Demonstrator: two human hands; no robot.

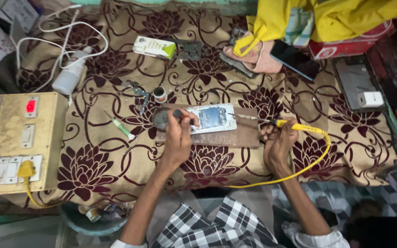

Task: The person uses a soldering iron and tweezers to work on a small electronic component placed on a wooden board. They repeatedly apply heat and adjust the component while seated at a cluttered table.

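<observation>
Opened phone (212,118) on wooden block | left hand (178,138) pinning | right hand (277,142) grip holding yellow soldering iron (295,126)

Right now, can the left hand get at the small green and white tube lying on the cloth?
Probably yes. The left hand rests on the opened phone, and the green and white tube lies just beside it on the cloth, with nothing between them.

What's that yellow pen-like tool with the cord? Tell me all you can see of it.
It looks like a soldering iron: a yellow, plastic-looking handle with a thin metal shaft pointing left, its tip near the right end of the opened phone on the wooden board. The right hand grips the handle, holding it almost level. A yellow cord leaves the handle's back end, loops down to the right and runs back left across the patterned cloth. Whether the tip touches the phone is unclear.
</observation>
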